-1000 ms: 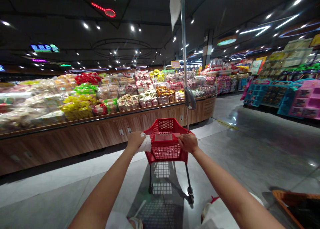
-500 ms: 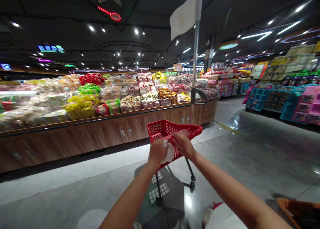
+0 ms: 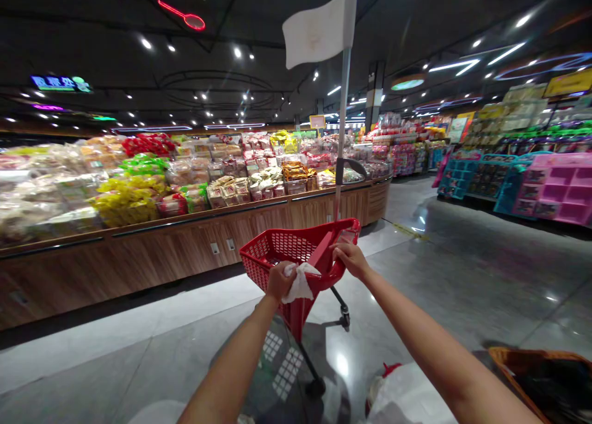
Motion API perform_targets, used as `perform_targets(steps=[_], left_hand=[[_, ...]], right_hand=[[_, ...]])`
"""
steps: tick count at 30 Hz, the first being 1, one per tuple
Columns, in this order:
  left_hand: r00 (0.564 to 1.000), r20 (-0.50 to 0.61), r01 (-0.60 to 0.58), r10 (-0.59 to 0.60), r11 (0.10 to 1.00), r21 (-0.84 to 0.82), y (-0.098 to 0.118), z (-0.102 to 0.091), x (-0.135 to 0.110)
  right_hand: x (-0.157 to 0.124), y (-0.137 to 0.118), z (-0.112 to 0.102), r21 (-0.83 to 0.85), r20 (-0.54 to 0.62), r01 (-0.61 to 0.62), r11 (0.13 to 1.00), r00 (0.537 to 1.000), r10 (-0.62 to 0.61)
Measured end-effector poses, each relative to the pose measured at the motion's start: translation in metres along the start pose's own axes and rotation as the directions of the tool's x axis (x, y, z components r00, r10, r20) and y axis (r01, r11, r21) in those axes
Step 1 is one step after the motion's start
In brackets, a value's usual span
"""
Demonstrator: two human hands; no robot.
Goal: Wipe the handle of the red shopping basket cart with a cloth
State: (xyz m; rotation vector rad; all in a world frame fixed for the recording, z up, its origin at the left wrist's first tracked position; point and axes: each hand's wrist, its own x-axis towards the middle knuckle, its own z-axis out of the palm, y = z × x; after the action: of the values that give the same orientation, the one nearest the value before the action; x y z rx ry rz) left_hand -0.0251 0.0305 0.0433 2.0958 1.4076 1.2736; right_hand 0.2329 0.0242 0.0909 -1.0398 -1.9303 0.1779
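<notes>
A red plastic shopping cart [image 3: 272, 254] with a mesh basket stands in front of me, tilted and turned to the left. My left hand [image 3: 280, 281] grips its red handle through a crumpled white tissue [image 3: 300, 284]. My right hand [image 3: 351, 259] is closed on the handle's other end. A metal pole [image 3: 343, 134] rises from the cart and carries a white flag [image 3: 320, 33]. The basket shows nothing inside, though my hands hide part of it.
A long wood-fronted display counter [image 3: 194, 236] piled with bagged foods runs along the left. Pink and teal shelving [image 3: 550, 186] stands at the right. An orange-rimmed basket [image 3: 539, 374] sits at the lower right corner. Polished grey tile [image 3: 462, 270] lies between them.
The cart has swung left and now leans, with its basket turned sideways. Both hands have stayed on the handle, and the tissue remains under my left hand.
</notes>
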Motion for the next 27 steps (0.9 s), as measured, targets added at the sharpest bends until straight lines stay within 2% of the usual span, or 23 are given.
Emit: perform_targets(steps=[2,5,7,9,12,15,18,22,24,27], left_hand=[[0.998,-0.013,0.07,-0.069,0.996,0.063,-0.013,0.0,0.01],[0.991,-0.052,0.127,-0.121,0.983,0.133,-0.024,0.002,0.018],[0.987,-0.083,0.146,-0.135,0.979,0.14,-0.026,0.007,0.018],[0.984,-0.11,0.157,-0.142,0.976,0.147,-0.025,0.013,0.015],[0.976,-0.165,0.175,-0.144,0.966,0.191,-0.017,0.02,0.005],[0.968,-0.196,0.197,-0.154,0.956,0.217,0.002,0.027,-0.002],[0.98,-0.146,0.165,-0.139,0.968,0.189,0.032,0.039,-0.004],[0.996,-0.084,0.018,-0.006,0.99,0.142,0.066,0.057,-0.006],[0.995,-0.07,-0.066,0.075,0.991,0.12,0.065,0.06,-0.01],[0.986,-0.019,-0.162,0.164,0.984,0.068,0.041,0.051,-0.018]], right_hand=[[0.005,-0.007,-0.005,-0.08,0.065,-0.092,0.993,0.993,0.098],[0.006,-0.035,-0.001,-0.295,0.206,-0.192,0.936,0.944,0.258],[0.002,-0.058,0.011,-0.462,0.248,-0.174,0.869,0.916,0.316],[-0.005,-0.074,0.027,-0.593,0.213,-0.126,0.795,0.928,0.305],[-0.018,-0.077,0.046,-0.675,0.141,-0.054,0.736,0.969,0.201],[-0.028,-0.061,0.05,-0.682,0.037,-0.033,0.731,0.996,0.079],[-0.034,-0.043,0.043,-0.692,-0.075,-0.026,0.722,0.997,-0.035],[-0.038,-0.029,0.032,-0.717,-0.139,0.028,0.697,0.973,-0.183],[-0.039,-0.025,0.027,-0.722,-0.148,0.051,0.69,0.963,-0.226],[-0.041,-0.019,0.021,-0.722,-0.146,0.078,0.687,0.954,-0.262]])
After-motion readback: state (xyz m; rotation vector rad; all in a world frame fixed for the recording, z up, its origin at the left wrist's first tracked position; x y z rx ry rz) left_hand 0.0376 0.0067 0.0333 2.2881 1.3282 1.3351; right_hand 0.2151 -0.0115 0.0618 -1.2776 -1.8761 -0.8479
